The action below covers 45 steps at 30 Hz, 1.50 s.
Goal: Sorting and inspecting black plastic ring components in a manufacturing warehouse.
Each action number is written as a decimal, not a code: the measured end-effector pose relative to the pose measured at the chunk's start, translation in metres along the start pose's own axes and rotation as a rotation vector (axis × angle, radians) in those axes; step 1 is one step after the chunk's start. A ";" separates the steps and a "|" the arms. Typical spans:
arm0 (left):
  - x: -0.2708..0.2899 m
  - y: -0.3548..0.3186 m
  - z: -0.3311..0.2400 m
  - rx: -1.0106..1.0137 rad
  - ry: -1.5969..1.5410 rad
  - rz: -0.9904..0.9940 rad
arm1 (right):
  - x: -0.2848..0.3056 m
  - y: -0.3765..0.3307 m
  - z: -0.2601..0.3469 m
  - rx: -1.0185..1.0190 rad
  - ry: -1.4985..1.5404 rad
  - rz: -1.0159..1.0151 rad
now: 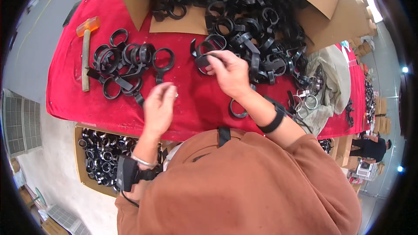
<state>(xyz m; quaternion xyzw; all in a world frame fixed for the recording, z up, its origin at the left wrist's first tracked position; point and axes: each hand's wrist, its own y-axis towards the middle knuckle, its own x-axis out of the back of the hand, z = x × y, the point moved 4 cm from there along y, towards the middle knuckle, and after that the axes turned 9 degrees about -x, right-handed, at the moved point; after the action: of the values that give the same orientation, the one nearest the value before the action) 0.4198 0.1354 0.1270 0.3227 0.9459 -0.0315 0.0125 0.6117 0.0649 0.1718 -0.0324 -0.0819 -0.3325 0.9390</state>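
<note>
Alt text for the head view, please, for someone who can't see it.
A person's right hand grips a black ring-shaped part beside a heap of similar parts spilling from a cardboard box onto a red-covered table. The left hand is near a smaller group; an orange-headed mallet lies further left.

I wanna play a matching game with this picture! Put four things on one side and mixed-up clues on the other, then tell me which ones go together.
Things
1. Right hand
2. Mallet
3. Tablecloth
4. The person's top

Clues
A. Bright red
B. Brown
C. Holding a black ring
D. Lying down, orange at one end

Right pairs: 1-C, 2-D, 3-A, 4-B
</note>
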 end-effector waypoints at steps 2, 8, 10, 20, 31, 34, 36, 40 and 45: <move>-0.026 0.000 0.006 0.314 -0.510 0.024 | -0.003 -0.011 0.010 -0.204 0.374 0.054; -0.048 0.027 0.006 0.397 -1.163 0.011 | -0.023 -0.068 -0.023 -0.609 0.644 0.356; -0.032 0.029 0.007 0.193 -0.857 0.062 | -0.019 -0.064 -0.041 -0.605 0.338 0.330; -0.004 0.016 -0.007 0.060 -0.441 0.038 | -0.022 0.002 -0.067 0.152 -1.111 0.158; 0.029 0.025 -0.021 -0.251 -0.143 -0.049 | -0.013 -0.011 -0.010 -0.836 0.314 0.533; 0.017 0.029 -0.031 -0.104 -0.220 0.104 | -0.007 -0.009 -0.012 -0.916 0.413 0.566; 0.017 0.030 -0.032 -0.040 -0.232 0.155 | -0.005 -0.007 -0.017 -0.934 0.458 0.584; 0.016 0.027 -0.041 -0.031 0.028 0.296 | -0.009 -0.011 -0.018 -0.937 0.535 0.697; 0.061 0.044 -0.063 -0.275 0.319 0.115 | 0.019 -0.015 -0.001 -0.050 -0.437 0.091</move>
<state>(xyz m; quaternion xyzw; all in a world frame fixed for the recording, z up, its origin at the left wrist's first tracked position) 0.3980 0.2114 0.1853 0.3725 0.9112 0.1499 -0.0915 0.6168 0.0420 0.1745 -0.1308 -0.2736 -0.2770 0.9118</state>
